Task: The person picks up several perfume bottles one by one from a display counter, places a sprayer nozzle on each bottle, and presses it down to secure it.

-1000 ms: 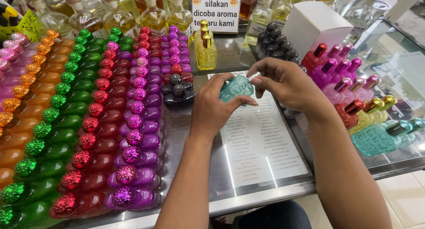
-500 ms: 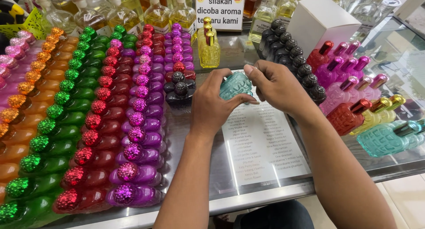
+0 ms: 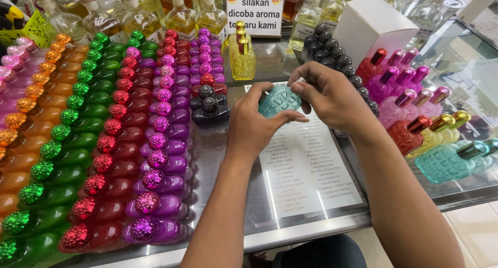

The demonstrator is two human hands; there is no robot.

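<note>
A small teal glass perfume bottle with a textured surface is held just above the counter between both hands. My left hand cups it from the left and below, thumb over its top. My right hand pinches at its upper right end, where the neck is hidden by my fingers. Under my hands lies a white printed sheet on the glass counter.
Rows of orange, green, red and purple bottles with glittery caps fill the left. Black-capped bottles, yellow bottles, a white box, a sign card and pink, red, teal bottles surround my hands.
Both hands with the teal bottle have shifted slightly away from me and to the right; my right fingers have regripped the bottle's top end.
</note>
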